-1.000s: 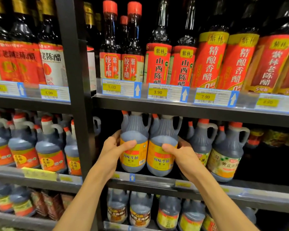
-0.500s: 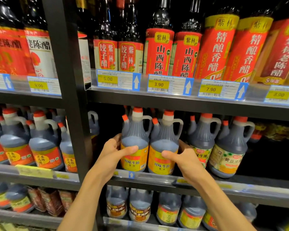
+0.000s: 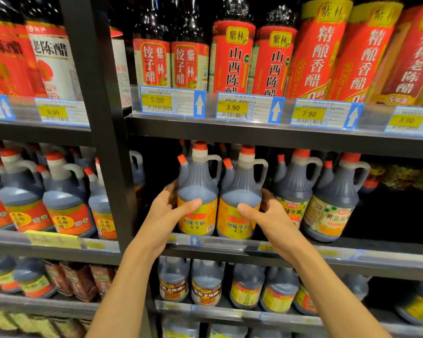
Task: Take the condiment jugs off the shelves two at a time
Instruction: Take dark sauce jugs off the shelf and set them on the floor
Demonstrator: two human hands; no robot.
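On mid shelf (image 3: pixel 230 242), L hand (image 3: pixel 167 211) & R hand (image 3: pixel 269 214) grip adjacent jugs (image 3: pixel 197 191).

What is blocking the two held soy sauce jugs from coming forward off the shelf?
Nothing visible. The left hand holds the left jug, the right hand the right jug. They stand at the shelf's front edge; the shelf above clears their caps.
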